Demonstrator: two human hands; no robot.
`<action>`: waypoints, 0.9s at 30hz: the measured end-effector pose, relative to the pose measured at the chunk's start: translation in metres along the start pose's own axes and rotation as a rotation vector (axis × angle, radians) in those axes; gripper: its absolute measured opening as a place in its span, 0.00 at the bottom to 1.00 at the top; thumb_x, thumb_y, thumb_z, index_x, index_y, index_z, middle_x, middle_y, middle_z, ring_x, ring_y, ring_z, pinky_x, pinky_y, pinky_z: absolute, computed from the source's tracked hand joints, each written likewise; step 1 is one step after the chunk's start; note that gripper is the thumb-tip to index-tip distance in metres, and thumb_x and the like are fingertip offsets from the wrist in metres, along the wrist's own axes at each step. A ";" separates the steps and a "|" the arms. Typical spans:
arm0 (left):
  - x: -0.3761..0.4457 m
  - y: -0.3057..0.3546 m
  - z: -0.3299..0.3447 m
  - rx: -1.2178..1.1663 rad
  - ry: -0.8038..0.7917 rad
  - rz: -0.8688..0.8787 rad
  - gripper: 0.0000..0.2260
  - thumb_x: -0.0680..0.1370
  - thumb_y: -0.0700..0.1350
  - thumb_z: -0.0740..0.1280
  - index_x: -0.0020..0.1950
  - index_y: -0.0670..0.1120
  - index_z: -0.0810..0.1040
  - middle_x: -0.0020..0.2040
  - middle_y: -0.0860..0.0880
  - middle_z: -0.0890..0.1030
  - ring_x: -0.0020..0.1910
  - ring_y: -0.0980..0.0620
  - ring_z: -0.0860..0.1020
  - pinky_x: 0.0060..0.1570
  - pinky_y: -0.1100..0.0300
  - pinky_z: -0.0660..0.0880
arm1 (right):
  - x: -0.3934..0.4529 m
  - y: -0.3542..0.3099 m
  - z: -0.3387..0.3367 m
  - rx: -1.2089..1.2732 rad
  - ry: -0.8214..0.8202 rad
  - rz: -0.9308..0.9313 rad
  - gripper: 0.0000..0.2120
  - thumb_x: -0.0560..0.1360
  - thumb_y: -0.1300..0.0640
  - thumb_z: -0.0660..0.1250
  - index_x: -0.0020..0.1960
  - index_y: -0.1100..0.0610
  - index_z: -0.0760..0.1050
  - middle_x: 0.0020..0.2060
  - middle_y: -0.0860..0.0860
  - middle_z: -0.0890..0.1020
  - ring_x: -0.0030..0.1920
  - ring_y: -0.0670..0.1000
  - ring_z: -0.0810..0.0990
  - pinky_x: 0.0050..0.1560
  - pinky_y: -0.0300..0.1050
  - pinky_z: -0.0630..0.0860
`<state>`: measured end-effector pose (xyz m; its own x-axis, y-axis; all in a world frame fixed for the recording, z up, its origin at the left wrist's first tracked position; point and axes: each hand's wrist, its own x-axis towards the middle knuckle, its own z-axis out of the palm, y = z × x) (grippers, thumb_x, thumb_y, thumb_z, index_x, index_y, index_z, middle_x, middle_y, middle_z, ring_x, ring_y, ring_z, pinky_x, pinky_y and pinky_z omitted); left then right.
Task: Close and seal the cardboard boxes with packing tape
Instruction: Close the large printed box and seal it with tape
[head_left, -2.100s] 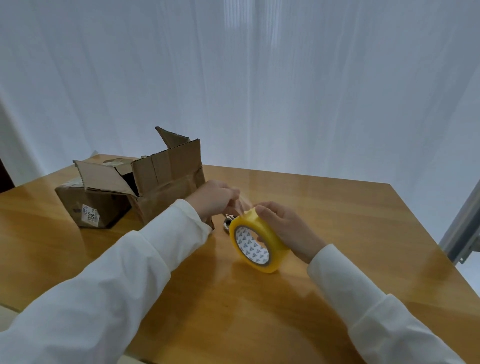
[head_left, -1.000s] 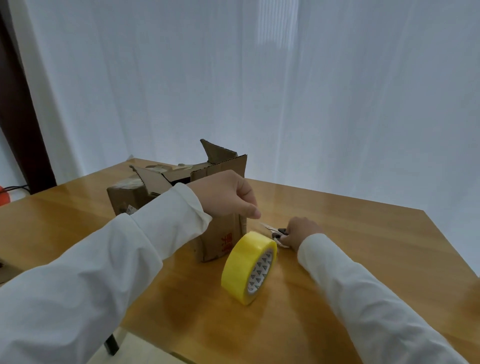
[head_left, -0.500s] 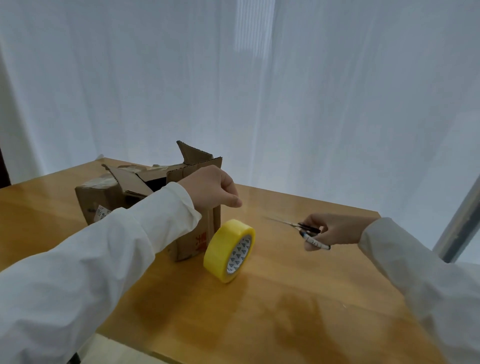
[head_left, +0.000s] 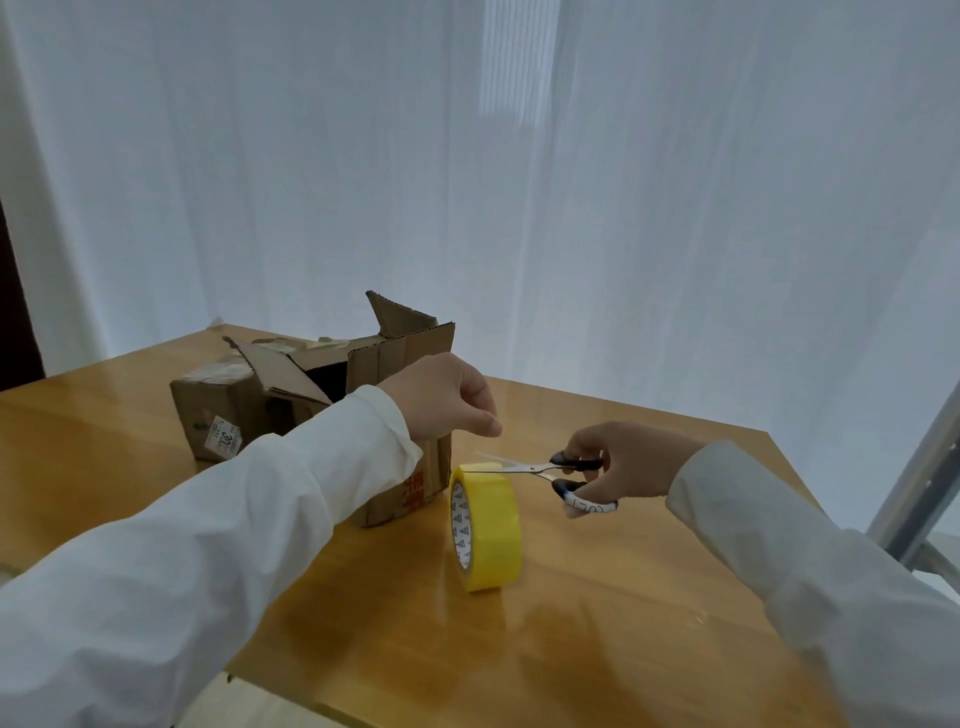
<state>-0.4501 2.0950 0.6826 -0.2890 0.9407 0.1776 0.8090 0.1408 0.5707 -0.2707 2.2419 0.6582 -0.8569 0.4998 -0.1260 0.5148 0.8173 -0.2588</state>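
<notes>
Two cardboard boxes (head_left: 311, 410), one tape roll (head_left: 488, 527), one scissors (head_left: 550, 467)

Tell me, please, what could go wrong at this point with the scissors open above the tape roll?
The left hand pinches something near the open scissors in the right hand; a rushed snip could nick a finger. The tape roll stands on edge, unheld, and may roll or topple. The cardboard box flaps remain open.

Long white sleeves (head_left: 234, 525) cover both arms; cuffs gathered, seemingly elastic.
</notes>
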 end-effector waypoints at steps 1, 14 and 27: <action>0.000 -0.001 0.000 0.004 0.007 0.002 0.04 0.72 0.46 0.74 0.39 0.48 0.82 0.39 0.52 0.82 0.41 0.57 0.78 0.49 0.60 0.75 | 0.000 0.001 0.001 0.011 0.029 -0.016 0.16 0.62 0.39 0.76 0.39 0.44 0.72 0.41 0.42 0.79 0.36 0.44 0.72 0.37 0.39 0.67; -0.013 -0.010 0.024 -0.599 0.418 -0.084 0.21 0.79 0.61 0.49 0.48 0.48 0.73 0.37 0.49 0.82 0.39 0.52 0.82 0.51 0.57 0.74 | 0.005 0.011 0.006 0.180 0.069 -0.135 0.12 0.68 0.52 0.73 0.32 0.55 0.72 0.31 0.34 0.81 0.50 0.44 0.82 0.46 0.45 0.74; -0.019 -0.028 0.097 -0.711 0.522 -0.151 0.30 0.74 0.69 0.40 0.51 0.52 0.73 0.37 0.51 0.83 0.44 0.51 0.80 0.55 0.51 0.74 | 0.027 0.069 0.061 0.143 0.018 0.458 0.13 0.74 0.50 0.69 0.52 0.58 0.82 0.45 0.54 0.85 0.46 0.52 0.83 0.40 0.39 0.73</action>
<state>-0.4177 2.1033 0.5854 -0.7031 0.6429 0.3038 0.2857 -0.1359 0.9486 -0.2601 2.2942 0.5782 -0.5415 0.8053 -0.2413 0.8293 0.4647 -0.3102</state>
